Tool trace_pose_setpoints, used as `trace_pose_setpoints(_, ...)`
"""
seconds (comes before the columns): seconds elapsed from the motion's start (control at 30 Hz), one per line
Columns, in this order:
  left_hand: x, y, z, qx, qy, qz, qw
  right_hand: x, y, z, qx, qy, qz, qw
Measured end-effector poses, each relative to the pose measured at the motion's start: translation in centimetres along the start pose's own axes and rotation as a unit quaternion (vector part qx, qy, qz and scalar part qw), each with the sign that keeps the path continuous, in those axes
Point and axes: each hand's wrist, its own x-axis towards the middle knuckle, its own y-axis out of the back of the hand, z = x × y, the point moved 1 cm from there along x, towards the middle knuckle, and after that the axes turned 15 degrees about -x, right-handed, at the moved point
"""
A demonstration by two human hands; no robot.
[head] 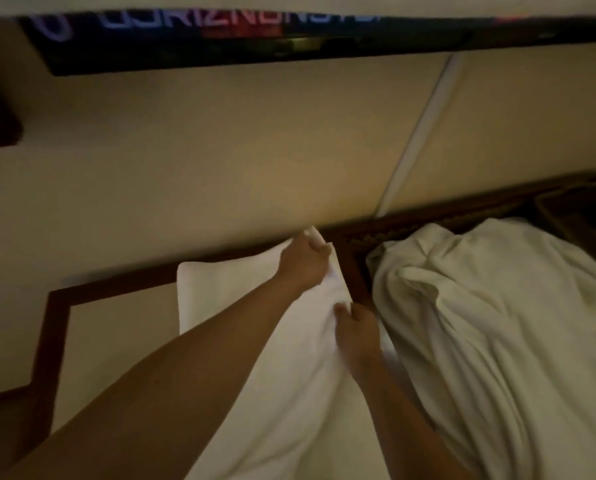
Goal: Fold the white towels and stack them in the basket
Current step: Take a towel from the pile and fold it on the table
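— Where is the white towel (pixel 241 306) seen, and how is it held?

— It is spread flat on the surface (pixel 116 327), just left of a heap of unfolded towels (pixel 497 323). Its far right corner is pinched by the left hand (pixel 305 261), the fingers curled round the cloth near the dark wooden edge (pixel 428 216). The right edge, nearer the body, is gripped by the right hand (pixel 357 332), fingers closed on a gathered fold.

— Is the basket shown?

— A dark container (pixel 580 216) is glimpsed at the far right behind the heap; whether it is the basket cannot be told. A dark screen (pixel 255 39) with blurred lettering is mounted on the wall above.
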Motion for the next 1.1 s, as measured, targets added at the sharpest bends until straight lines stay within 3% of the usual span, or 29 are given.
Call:
trace_pose_setpoints(0.1, 0.7, -0.9, -3.3, 0.078, -0.041, 0.002, 0.996, 3.5, 1.1, 3.3, -0.116, -0.019, -0.061, 0.991)
trace_pose_setpoints(0.23, 1.6, 6.6, -6.6, 0.204, -0.176, 0.088, 0.959, 6.7, 1.3, 0.9, -0.170, 0.014, -0.112, 0.979)
trace_pose_setpoints(0.3, 2.4, 10.6, -7.4, 0.338, -0.144, 0.096, 0.925, 9.2, 0.9, -0.8, -0.172, 0.039, -0.111, 0.978)
trace_pose_setpoints(0.37, 2.9, 14.0, -7.8, 0.424, -0.058, 0.092, 0.899, 11.7, 0.3, -2.4, -0.184, 0.069, -0.104, 0.975)
trace_pose_setpoints(0.47, 3.2, 17.1, -8.0, 0.490, 0.035, 0.068, 0.869, 14.3, -0.2, -2.8, -0.160, 0.122, -0.064, 0.977)
trace_pose_setpoints(0.57, 3.8, 18.7, -8.3, 0.514, 0.048, 0.040, 0.856, 14.9, 0.0, -2.1, -0.150, 0.148, -0.005, 0.978)
trace_pose_setpoints(0.67, 4.6, 19.2, -8.7, 0.512, 0.073, 0.034, 0.855, 15.8, -0.2, -1.9, -0.241, 0.161, -0.015, 0.957)
trace_pose_setpoints(0.8, 5.6, 19.8, -8.4, 0.474, 0.118, 0.033, 0.872, 17.0, 0.0, -2.4, -0.255, 0.179, -0.030, 0.950)
trace_pose_setpoints(0.9, 5.8, 20.4, -8.2, 0.384, 0.110, 0.028, 0.916, 17.4, 0.1, -1.9, -0.261, 0.176, -0.012, 0.949)
trace_pose_setpoints(1.1, 4.8, 19.4, -9.4, 0.300, 0.078, 0.127, 0.942, 17.5, -0.4, -2.6, -0.271, 0.159, 0.006, 0.949)
